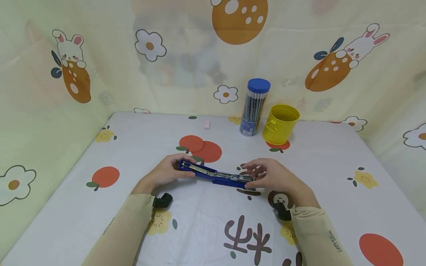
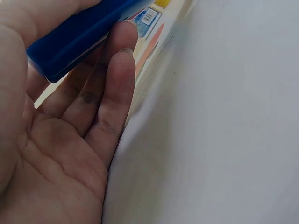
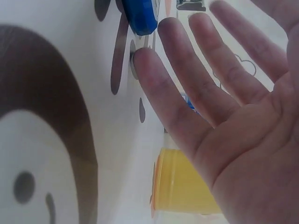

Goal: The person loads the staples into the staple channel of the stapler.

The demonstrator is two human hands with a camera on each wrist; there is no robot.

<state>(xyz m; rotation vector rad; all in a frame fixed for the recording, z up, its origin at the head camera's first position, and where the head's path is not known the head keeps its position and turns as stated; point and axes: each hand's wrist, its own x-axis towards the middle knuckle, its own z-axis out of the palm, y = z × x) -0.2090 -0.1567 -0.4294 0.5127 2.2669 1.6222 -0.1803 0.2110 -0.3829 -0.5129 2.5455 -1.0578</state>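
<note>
A blue stapler (image 1: 213,174) is swung wide open in the head view, its metal staple channel facing up. Its left end is gripped by my left hand (image 1: 165,173), thumb in front and fingers behind; the left wrist view shows the blue body (image 2: 77,39) between them. At the stapler's other end is my right hand (image 1: 279,178), its thumb tip at the near edge. In the right wrist view the right hand's fingers (image 3: 180,77) are fairly straight beside the blue end (image 3: 141,18). Whether they touch it is unclear.
Toward the back right stand a clear tube of pencils (image 1: 254,107) with a blue lid and a yellow cup (image 1: 280,125) with a small handle. A small pink block (image 1: 207,124) lies near the back edge. Patterned cloth covers the table and walls.
</note>
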